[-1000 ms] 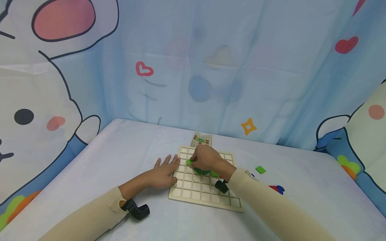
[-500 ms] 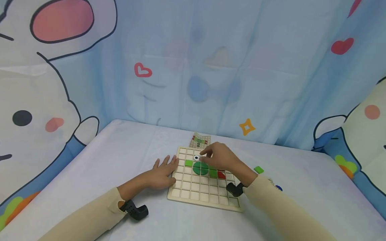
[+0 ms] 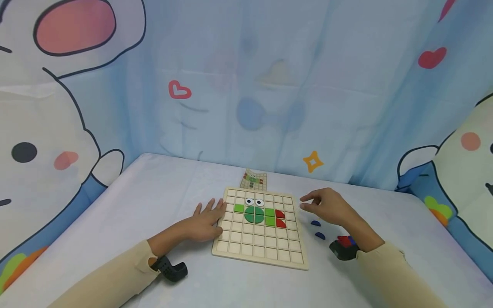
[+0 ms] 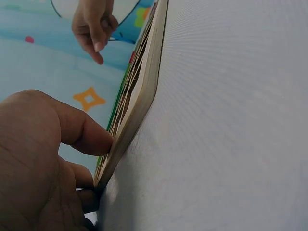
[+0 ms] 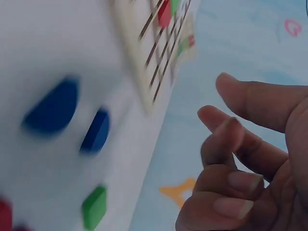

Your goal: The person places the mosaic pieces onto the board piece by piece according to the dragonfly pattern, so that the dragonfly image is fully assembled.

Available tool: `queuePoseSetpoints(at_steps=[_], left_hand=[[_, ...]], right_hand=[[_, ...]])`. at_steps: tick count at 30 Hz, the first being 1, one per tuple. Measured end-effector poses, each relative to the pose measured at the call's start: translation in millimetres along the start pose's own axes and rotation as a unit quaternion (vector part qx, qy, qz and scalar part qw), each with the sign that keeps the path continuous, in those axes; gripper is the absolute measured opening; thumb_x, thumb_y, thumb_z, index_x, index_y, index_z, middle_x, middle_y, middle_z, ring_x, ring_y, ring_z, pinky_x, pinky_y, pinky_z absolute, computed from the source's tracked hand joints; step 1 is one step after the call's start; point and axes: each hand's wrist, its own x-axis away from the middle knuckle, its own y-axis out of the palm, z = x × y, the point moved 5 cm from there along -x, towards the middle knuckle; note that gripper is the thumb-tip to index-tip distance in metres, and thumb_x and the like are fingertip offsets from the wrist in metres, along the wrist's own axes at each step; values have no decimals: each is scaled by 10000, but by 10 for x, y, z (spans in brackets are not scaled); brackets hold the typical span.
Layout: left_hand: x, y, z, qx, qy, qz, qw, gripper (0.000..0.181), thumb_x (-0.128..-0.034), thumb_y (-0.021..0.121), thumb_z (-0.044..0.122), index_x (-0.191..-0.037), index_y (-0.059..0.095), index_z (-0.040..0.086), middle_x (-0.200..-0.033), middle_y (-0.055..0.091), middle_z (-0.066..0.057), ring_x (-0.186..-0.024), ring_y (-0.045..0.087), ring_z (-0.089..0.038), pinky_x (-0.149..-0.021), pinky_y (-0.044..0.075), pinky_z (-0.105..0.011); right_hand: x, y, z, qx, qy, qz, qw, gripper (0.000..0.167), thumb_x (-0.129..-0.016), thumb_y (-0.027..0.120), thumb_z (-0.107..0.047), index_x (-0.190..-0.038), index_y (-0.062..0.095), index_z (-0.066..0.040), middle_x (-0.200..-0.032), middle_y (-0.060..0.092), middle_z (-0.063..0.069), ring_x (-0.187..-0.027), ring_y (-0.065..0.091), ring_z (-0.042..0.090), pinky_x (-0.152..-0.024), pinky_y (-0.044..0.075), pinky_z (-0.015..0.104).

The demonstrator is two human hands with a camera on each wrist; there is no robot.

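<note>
Away swings the right hand, off the grid board and out over the table beyond its right edge, grip empty, thumb and forefinger parted. That uncovers the middle: two eye tiles now show just above the dark green disc, where only one was visible half a second ago. Light green squares sit either side of the disc, red pieces outermost on the right. And the left hand hasn't budged, fingers straight and spread, touching the board's left edge. Near the right hand, two blue half-rounds are in plain view on the table; the right wrist view shows a green tile near them. Behind the board lies a picture card.
</note>
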Motion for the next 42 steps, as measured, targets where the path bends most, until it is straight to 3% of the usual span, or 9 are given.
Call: queuePoseSetpoints(at_steps=[9, 15, 21, 26, 36, 42], left_hand=[[0, 3, -11, 10, 36, -2, 10000, 728, -954, 446, 221, -1569, 123, 4, -1663, 36, -132, -1545, -70, -315, -1213, -79, -561], [6, -3, -5, -33, 30, 20, 10000, 731, -953, 450, 219, -1570, 124, 6, -1663, 35, -132, -1545, -71, -316, -1211, -77, -567], [16, -11, 14, 27, 39, -14, 10000, 729, -958, 455, 216, -1570, 121, 4, -1663, 29, -133, -1544, -75, -320, -1209, -86, -568], [26, -10, 11, 69, 28, -14, 10000, 722, -959, 452, 209, -1568, 126, -1, -1663, 30, -132, -1544, -74, -321, -1209, -83, -568], [30, -10, 9, 111, 43, 24, 9999, 727, -950, 454, 198, -1566, 127, -8, -1663, 30, -135, -1544, -73, -321, -1209, -81, -568], [41, -13, 24, 107, 58, 7, 9999, 725, -953, 454, 197, -1565, 127, -12, -1662, 31, -142, -1543, -71, -326, -1209, -79, -570]], right_hand=[[62, -36, 786, -505, 551, -369, 9965, 409, -930, 657, -231, -1310, 638, -81, -980, 638, 82, -697, 522, 180, -516, 443, 267], [73, -26, 1068, -830, 762, -485, 9925, 425, -927, 650, -193, -1340, 618, -98, -968, 588, 94, -782, 495, 195, -545, 441, 268], [101, 18, 1189, -883, 1017, -665, 9886, 494, -886, 703, -184, -1363, 599, -106, -936, 572, 85, -796, 496, 209, -548, 445, 266], [78, 79, 1218, -716, 962, -623, 9908, 549, -848, 754, -225, -1363, 600, -111, -909, 575, 76, -775, 511, 206, -570, 475, 276], [75, 92, 1150, -387, 979, -493, 9932, 422, -878, 711, -189, -1281, 647, -77, -915, 590, 99, -679, 508, 198, -555, 468, 297], [91, 79, 1129, -229, 996, -445, 9938, 403, -870, 725, -196, -1233, 643, -43, -923, 611, 115, -731, 532, 199, -612, 498, 301]])
